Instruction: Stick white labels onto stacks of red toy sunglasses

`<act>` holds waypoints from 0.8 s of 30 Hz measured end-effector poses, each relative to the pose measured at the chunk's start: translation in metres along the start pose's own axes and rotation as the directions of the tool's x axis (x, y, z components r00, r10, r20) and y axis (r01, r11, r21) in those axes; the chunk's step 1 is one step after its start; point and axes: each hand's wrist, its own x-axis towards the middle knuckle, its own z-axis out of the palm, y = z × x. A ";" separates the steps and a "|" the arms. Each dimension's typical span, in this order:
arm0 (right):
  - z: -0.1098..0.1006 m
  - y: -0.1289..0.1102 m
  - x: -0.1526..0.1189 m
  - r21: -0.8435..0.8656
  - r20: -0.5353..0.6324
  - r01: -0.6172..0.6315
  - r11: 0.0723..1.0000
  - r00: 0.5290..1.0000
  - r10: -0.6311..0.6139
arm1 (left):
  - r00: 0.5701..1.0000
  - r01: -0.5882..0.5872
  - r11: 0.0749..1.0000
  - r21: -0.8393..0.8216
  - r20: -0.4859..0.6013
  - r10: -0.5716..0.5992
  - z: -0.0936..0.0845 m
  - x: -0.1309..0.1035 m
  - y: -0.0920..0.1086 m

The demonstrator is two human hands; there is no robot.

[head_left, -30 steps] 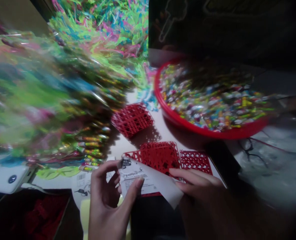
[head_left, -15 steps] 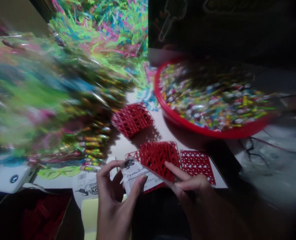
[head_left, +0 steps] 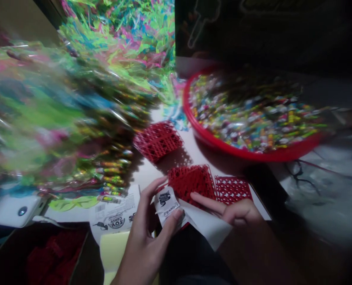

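My left hand (head_left: 155,229) pinches a white printed label (head_left: 167,202) between thumb and fingers. The label bends over, and its blank side (head_left: 213,229) runs across to my right hand (head_left: 237,209). That hand's fingers are curled at the label's far edge, while its index finger stretches out over a stack of red plastic lattice pieces (head_left: 190,180). Beside the stack lies another red lattice piece (head_left: 234,189), and a further stack of red lattices (head_left: 158,141) stands farther back. Under the left wrist, a printed label sheet (head_left: 113,217) reads "TOY CANDY".
A red basin (head_left: 241,152) full of small wrapped candies stands at the back right. Bundled colourful plastic pieces (head_left: 45,114) pile up on the left. A white power bank (head_left: 15,208), an open box (head_left: 83,253) with red pieces, a dark phone-like slab (head_left: 265,190) and clear plastic (head_left: 321,198) lie around.
The label has turned and folded over, so its blank side now shows towards my right hand. My left hand has moved slightly right, and more of the label sheet below is visible.
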 end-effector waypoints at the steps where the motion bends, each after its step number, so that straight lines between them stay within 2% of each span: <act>1: 0.001 -0.002 -0.001 -0.013 -0.005 -0.013 1.000 1.000 0.013 | 0.999 -0.009 1.000 0.025 0.052 0.007 -0.002 0.001 0.003; 5: 0.006 -0.008 -0.004 -0.058 -0.010 -0.063 0.996 0.998 0.063 | 0.983 -0.053 0.993 0.102 0.180 0.034 -0.013 0.007 0.007; 8: 0.007 -0.007 -0.004 -0.068 -0.006 -0.058 0.996 0.998 0.058 | 0.970 -0.011 0.983 0.183 0.239 -0.034 -0.020 0.013 0.003; 12: 0.011 0.003 -0.002 -0.128 -0.034 -0.027 0.991 0.999 0.022 | 0.954 0.094 0.982 0.163 0.268 -0.135 -0.026 0.018 0.001; 16: 0.020 0.009 -0.003 -0.076 -0.071 0.014 0.997 0.997 -0.019 | 0.948 0.098 0.985 0.145 0.288 -0.137 -0.025 0.020 0.007; 19: 0.022 0.008 -0.005 -0.039 -0.131 -0.098 0.994 0.987 0.092 | 0.960 0.077 0.979 0.187 0.251 -0.123 -0.024 0.020 0.013; 22: 0.017 0.006 -0.005 -0.031 -0.188 -0.234 0.972 0.956 0.224 | 0.970 0.044 0.972 0.233 0.223 -0.098 -0.024 0.019 0.016; 24: 0.014 0.004 -0.003 0.012 -0.199 -0.259 0.966 0.946 0.256 | 0.969 0.030 0.967 0.252 0.231 -0.091 -0.025 0.020 0.016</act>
